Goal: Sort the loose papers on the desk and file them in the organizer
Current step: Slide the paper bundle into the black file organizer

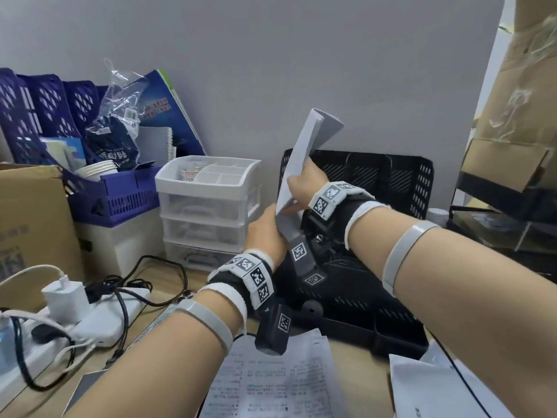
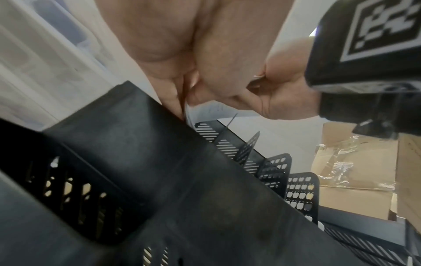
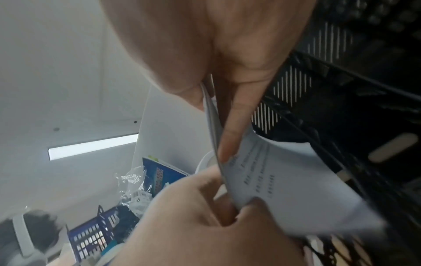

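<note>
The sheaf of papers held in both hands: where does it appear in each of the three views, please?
Head: sheaf of papers stands upright at centre, right hand gripping its middle, left hand its lower end.
Left wrist: only a thin white edge shows at centre, between the fingers.
Right wrist: the printed side fills centre-right, bending rightward.
Shared landmark: the black organizer, behind the sheaf in all views.

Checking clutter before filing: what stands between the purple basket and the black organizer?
A white drawer unit stands between the purple basket and the black organizer, in the head view.
</note>
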{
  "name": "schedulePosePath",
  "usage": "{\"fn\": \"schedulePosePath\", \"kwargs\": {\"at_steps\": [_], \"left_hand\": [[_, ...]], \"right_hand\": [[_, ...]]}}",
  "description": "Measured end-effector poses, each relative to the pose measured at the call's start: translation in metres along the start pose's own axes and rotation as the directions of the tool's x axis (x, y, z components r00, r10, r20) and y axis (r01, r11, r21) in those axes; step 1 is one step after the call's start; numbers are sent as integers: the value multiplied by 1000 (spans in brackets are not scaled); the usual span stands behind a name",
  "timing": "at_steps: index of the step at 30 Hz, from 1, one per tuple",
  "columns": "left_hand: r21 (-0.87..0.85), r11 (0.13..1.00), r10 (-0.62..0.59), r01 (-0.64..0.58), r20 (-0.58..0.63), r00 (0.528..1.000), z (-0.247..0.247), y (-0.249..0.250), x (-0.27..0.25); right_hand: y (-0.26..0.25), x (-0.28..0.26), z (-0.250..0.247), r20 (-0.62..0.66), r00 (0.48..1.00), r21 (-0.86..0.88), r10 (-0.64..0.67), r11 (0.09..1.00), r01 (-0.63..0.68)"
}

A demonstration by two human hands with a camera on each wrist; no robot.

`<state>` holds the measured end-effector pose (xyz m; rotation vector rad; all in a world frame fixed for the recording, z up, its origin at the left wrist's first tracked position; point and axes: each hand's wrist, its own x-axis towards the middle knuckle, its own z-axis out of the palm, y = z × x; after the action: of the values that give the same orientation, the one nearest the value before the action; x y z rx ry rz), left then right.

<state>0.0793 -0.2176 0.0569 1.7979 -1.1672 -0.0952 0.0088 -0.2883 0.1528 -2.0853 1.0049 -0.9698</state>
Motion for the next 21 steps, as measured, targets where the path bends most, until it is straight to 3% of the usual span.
{"fn": "schedulePosePath", "kwargs": {"at_steps": [3,4,7,11,16,21], "left_hand": [[-8,1000,-1,0,-110,994,-12,-4,3],[-6,1000,-1,0,-95,995,-13,-6,3],[32,999,-9,6,96,995,-5,-10,0],[84,996,-6,-2,97,995,9,-12,-1],[116,993,-7,2,45,999,6,-11,0],[-37,998,-55,52,-84,995,-13,-20,-15]], "right_hand": [[3,10,5,28,999,120,40,992,-43],[6,13,6,49,998,111,47,992,-52],[14,12,5,92,994,-41,60,998,-57],[26,7,11,134,978,-217,162,967,-130],[32,-8,27,222,972,-248,74,969,-17],[32,-45,22,322,946,-209,-16,974,88]]}}
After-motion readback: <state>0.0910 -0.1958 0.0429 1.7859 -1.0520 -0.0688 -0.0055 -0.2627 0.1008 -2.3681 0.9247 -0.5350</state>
